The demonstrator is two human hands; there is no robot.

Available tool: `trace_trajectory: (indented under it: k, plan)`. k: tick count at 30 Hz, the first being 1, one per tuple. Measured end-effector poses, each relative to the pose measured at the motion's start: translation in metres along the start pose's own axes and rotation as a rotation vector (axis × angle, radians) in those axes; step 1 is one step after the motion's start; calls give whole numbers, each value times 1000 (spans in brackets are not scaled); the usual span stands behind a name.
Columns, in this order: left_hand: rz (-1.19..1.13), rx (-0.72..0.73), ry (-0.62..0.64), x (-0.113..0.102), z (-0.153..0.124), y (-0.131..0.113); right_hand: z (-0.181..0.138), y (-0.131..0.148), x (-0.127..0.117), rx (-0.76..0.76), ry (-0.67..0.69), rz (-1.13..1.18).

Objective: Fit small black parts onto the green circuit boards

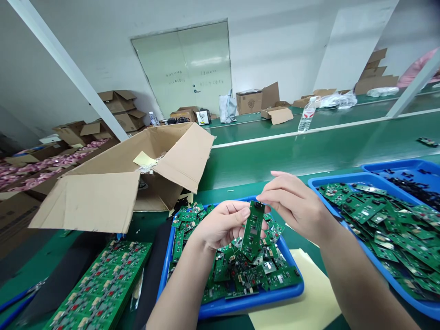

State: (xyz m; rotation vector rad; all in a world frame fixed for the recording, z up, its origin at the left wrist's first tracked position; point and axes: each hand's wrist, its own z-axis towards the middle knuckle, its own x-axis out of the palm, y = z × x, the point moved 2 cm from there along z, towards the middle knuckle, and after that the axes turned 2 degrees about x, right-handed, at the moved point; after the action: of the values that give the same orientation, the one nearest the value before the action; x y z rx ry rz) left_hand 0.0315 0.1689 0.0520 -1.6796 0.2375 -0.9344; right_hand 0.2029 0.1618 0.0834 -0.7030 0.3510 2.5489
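Observation:
A narrow green circuit board (252, 229) is held up at a slant in my left hand (225, 222), thumb on its near side and fingers behind it. A small black part sits at the board's top end. Fingertips of my right hand (297, 204) are drawn together at that end, at the black part; what they grip, if anything, is hidden. Below both hands stands a blue tray (250, 305) heaped with similar loose circuit boards (220, 272).
At right are a second blue tray (364, 270) of boards and a blue tray (395, 165) with small black parts. An open carton (92, 201), stacked board panels (103, 288) and blue-handled pliers (20, 298) lie left. A bottle (307, 115) stands behind; yellow paper (302, 298) lies in front.

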Motion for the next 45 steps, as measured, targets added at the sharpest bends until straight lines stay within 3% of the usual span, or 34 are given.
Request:
trace_trajectory:
  k: [10,20,27,33,45]
  plan:
    - [-107,34,30,6,0,-1,1,0,-4,53,-7,79]
    - [-48,179,-148,9,4,-4,0,8,-2,348,14,137]
    - [7,238,-341,8,5,-4,2,17,-2,418,-26,152]
    - [42,257,-307,9,4,-7,3,16,0,475,-37,144]
    - [-2,199,-224,7,4,-3,2,11,3,341,-70,-38]
